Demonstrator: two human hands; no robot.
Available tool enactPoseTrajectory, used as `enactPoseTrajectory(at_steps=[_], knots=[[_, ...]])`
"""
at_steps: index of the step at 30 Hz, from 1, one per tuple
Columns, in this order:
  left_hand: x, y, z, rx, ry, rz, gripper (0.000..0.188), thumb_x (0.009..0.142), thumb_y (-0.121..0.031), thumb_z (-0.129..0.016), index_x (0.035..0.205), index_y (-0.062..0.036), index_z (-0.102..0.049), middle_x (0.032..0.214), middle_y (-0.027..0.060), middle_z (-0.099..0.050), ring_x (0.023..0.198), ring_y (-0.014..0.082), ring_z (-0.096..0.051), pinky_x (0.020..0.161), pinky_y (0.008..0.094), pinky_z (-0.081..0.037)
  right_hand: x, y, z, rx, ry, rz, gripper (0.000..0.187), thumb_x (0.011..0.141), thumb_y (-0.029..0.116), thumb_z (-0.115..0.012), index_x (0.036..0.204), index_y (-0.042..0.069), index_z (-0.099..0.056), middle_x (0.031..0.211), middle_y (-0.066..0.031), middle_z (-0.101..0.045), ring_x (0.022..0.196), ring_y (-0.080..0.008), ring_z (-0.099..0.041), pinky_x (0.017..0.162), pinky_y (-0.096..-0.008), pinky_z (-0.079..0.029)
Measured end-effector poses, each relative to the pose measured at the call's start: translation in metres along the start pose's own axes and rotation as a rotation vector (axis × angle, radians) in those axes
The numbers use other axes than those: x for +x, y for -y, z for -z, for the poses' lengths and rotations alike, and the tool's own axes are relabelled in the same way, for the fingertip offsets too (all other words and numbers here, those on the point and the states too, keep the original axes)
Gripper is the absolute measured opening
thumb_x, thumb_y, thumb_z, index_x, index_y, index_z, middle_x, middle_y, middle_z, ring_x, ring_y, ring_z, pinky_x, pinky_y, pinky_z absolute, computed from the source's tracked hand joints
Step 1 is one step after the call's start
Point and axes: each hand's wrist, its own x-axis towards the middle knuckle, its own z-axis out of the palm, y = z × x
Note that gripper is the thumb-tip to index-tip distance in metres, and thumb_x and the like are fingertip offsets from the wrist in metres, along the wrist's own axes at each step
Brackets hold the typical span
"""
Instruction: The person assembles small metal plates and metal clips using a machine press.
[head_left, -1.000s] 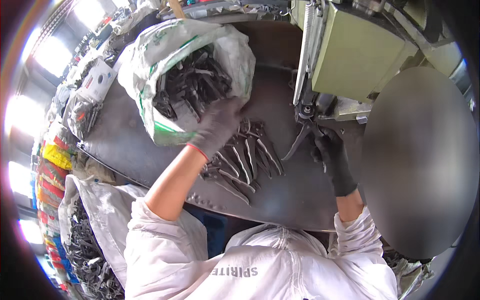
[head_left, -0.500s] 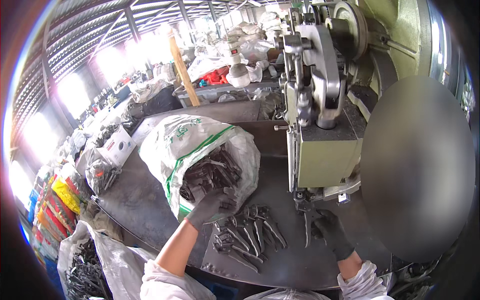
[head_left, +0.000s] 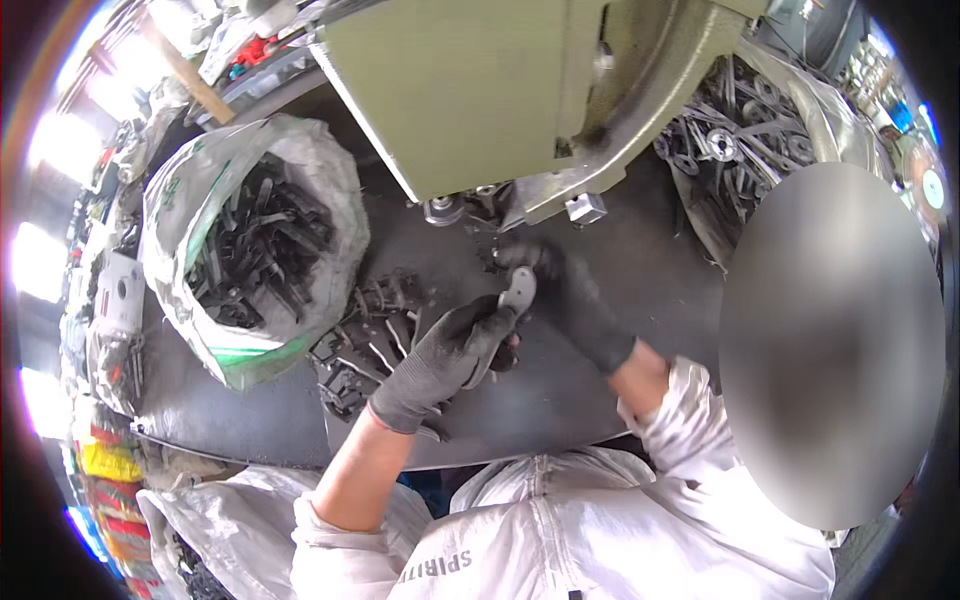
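Observation:
My left hand, in a dark grey glove, is closed on a flat grey metal piece with a rounded end and small holes. My right hand, gloved too, reaches in just beyond that piece, below the press head; its fingers are smeared by motion, so I cannot make out what they hold. Left of my left hand lies a pile of dark metal hand tools with curved, plier-like handles, partly hidden by the hand. The green press stands over both hands, its lower tooling close to my right fingertips.
A white woven sack stands open at the left, with dark metal strips inside. At the far right is another sack of metal parts. The dark metal table ends near my body. A blurred oval covers the right side.
The view has tilted down and turned right. My left hand has left the sack's mouth and now holds the metal piece before the press. My right hand has moved in close beside it.

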Motion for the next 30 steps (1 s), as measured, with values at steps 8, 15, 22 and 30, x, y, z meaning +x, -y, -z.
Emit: enactPoseTrajectory(at_steps=[8, 15, 22, 30], knots=[[0.017, 0.057, 0.031, 0.157, -0.207, 0.006, 0.032, 0.092, -0.026, -0.049, 0.106, 0.0026, -0.051, 0.094, 0.0077, -0.059, 0.086, 0.0142, -0.058, 0.073, 0.0271, -0.048, 0.041, 0.007, 0.077, -1.551, -0.374, 0.759, 0.029, 0.082, 0.02, -0.053, 0.106, 0.003, -0.055, 0.09, -0.0115, -0.06, 0.081, -0.0256, -0.058, 0.071, -0.0373, -0.047], [0.014, 0.051, 0.039, 0.266, -0.212, -0.149, 0.04, 0.092, -0.032, -0.046, 0.111, 0.0028, -0.048, 0.094, 0.0082, -0.057, 0.084, 0.0141, -0.057, 0.073, 0.0258, -0.046, 0.036, 0.006, 0.087, -1.284, -0.161, 0.773, 0.021, 0.08, 0.009, -0.053, 0.1, 0.005, -0.058, 0.088, -0.0122, -0.061, 0.077, -0.0261, -0.06, 0.067, -0.0374, -0.048], [0.021, 0.021, 0.026, 0.364, -0.19, -0.242, 0.046, 0.093, -0.031, -0.041, 0.12, 0.0064, -0.042, 0.097, 0.0117, -0.059, 0.086, 0.0153, -0.058, 0.076, 0.0267, -0.046, -0.008, 0.028, 0.034, -0.546, -0.338, 0.146, 0.022, 0.082, 0.006, -0.051, 0.103, 0.001, -0.054, 0.083, -0.0089, -0.061, 0.069, -0.0179, -0.058, 0.064, -0.0282, -0.046], [0.06, 0.03, 0.042, 0.718, -0.074, -0.487, 0.037, 0.093, -0.02, -0.039, 0.117, 0.0064, -0.046, 0.095, 0.0117, -0.061, 0.084, 0.0154, -0.059, 0.077, 0.0257, -0.046, -0.009, 0.032, -0.01, -0.165, -0.213, -0.026, 0.02, 0.081, 0.006, -0.053, 0.098, -0.004, -0.058, 0.084, -0.0072, -0.062, 0.071, -0.0097, -0.055, 0.062, -0.0242, -0.046]])
